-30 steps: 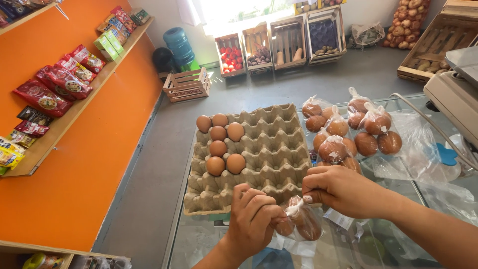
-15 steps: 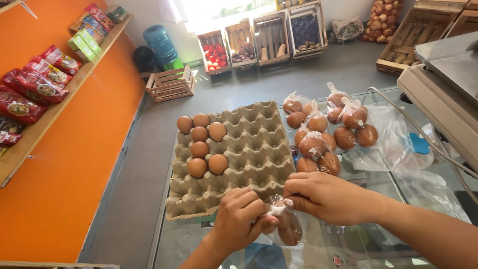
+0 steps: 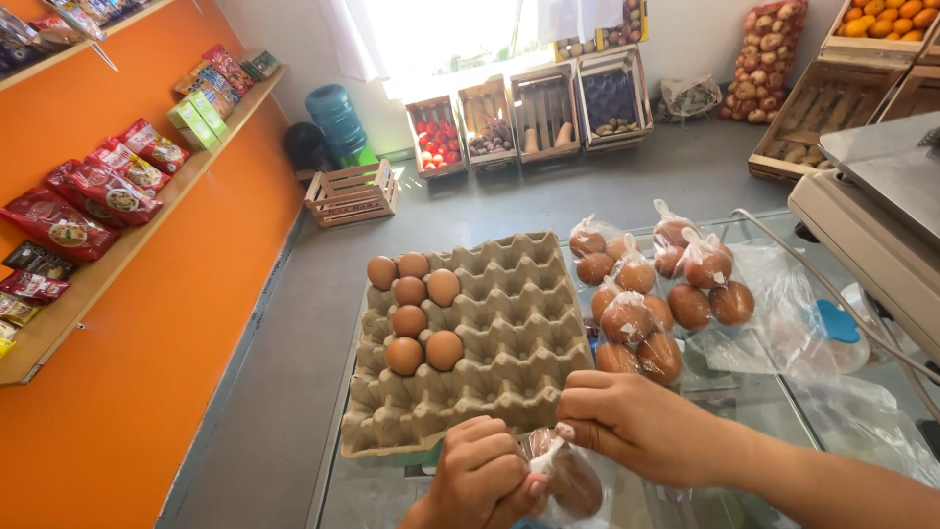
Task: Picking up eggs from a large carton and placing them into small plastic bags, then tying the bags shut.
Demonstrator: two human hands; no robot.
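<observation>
At the near edge of the glass desk [image 3: 754, 397], the left hand [image 3: 480, 480] was clenched on the left side of a small clear bag of eggs [image 3: 568, 480], just near of the egg tray [image 3: 470, 343]. The right hand [image 3: 636, 426], equally close, pinched the bag's twisted neck from the right. The bag hung between both sets of fingers, its long axis running neck-up, eggs below.

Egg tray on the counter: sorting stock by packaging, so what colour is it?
Greyish-brown cardboard egg tray, plain and unpatterned, clearest in the head view.
</observation>
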